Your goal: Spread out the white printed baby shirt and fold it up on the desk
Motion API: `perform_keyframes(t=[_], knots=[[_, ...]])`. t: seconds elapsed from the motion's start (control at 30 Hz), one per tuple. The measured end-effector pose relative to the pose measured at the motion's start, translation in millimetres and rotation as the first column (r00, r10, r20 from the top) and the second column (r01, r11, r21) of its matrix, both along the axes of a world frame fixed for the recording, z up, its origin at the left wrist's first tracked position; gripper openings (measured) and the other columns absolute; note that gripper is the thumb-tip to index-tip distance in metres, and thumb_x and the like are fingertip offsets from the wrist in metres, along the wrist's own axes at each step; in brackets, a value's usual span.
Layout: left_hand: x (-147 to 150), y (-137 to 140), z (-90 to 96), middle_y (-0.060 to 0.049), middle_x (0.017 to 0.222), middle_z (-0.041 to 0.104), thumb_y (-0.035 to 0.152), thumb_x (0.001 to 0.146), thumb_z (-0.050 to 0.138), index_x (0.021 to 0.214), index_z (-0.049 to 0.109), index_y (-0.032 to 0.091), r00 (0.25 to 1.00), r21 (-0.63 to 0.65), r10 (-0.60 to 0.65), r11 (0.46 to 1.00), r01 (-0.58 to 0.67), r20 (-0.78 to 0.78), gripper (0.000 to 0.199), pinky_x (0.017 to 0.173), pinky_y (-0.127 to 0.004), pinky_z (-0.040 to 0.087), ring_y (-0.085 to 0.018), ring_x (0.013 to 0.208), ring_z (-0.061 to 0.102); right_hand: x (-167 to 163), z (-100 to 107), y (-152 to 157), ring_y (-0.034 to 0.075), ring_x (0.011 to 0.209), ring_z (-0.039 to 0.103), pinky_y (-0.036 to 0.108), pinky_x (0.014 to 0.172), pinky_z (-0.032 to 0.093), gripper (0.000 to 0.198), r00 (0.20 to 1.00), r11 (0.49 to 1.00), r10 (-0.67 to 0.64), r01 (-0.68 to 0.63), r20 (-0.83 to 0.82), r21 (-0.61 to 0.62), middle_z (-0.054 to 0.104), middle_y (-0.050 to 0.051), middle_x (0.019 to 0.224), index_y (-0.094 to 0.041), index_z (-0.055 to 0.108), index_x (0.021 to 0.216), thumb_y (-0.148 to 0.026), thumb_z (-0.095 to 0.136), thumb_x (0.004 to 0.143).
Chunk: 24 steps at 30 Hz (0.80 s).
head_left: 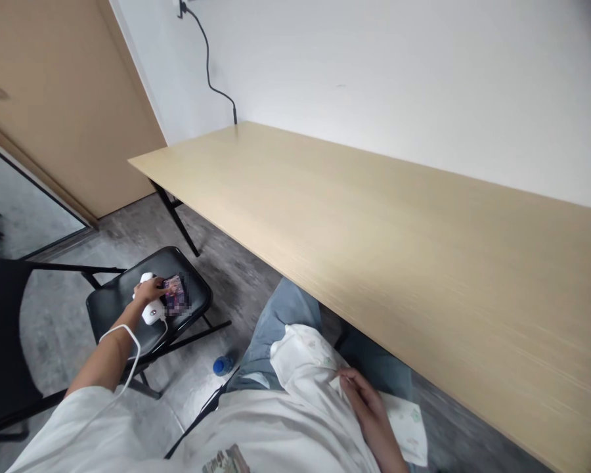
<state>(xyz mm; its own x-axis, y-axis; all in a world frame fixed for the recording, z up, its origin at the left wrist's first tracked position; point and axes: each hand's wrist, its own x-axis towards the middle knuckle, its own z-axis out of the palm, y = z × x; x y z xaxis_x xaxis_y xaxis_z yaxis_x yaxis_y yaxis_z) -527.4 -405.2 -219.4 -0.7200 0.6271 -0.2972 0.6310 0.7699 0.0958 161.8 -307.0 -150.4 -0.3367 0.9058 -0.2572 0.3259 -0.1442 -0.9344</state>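
Observation:
My left hand (pixel 150 290) reaches far out to the left, over the black seat of a folding chair (pixel 118 315). Its fingers close over a white rounded device (pixel 152 313) with a small round mark and a cable at its near end. The thumb side extends onto a flat item with a colourful picture (pixel 176 292), perhaps a phone, partly blurred. A white cable (pixel 136 345) loops across my left forearm. In my lap, my right hand (pixel 367 401) pinches a white cloth (pixel 308 355) with small pale prints. Part of this cloth (pixel 408 427) hangs beyond the forearm.
A long light-wood table (pixel 354 230) runs along the wall, its front edge over my legs. On the floor stands a blue-capped bottle (pixel 222 366). Another black chair (pixel 4 341) is at far left. A black cord (pixel 207 59) hangs down behind the table.

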Motion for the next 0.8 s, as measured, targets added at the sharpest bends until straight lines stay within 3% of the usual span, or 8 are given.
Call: perform_keyframes(t=[0.8], knots=[[-7.1,-0.7,-1.6,-0.011,0.118,0.075,0.071,0.071,0.065,0.115,0.073,0.022,0.996,0.072,-0.005,0.997,-0.001,0.085,0.067,0.087,-0.032,0.051,-0.031,0.11,0.069,0.6,-3.7,1.9,0.022,0.081,0.061,0.026,0.072,0.051,0.047,1.0,1.0,-0.011,0.01,0.016,0.016,0.067,0.004,0.082,-0.022,0.071,0.086,-0.068,0.066,0.08]])
